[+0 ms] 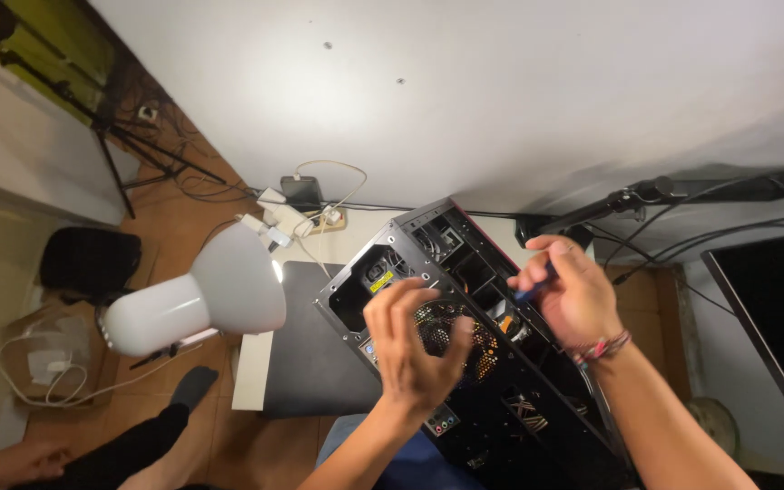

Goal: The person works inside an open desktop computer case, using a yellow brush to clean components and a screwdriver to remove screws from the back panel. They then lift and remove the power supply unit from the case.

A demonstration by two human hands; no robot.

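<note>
A black desktop computer case (428, 240) lies tilted on a table, its rear panel with a round fan grille (442, 331) facing me. My left hand (410, 340) rests curled on the rear panel over the fan grille. My right hand (564, 290) hovers over the open side of the case, fingers closed on a thin blue-handled tool (528, 292), probably a screwdriver. A braided bracelet (601, 347) is on my right wrist.
A white desk lamp (197, 299) stands at the left over a dark mat (306, 349) on the white table. A power strip with plugs and cables (297, 218) lies at the back. A black monitor (778, 308) and arm are at right. Another person's leg (129, 445) is on the floor.
</note>
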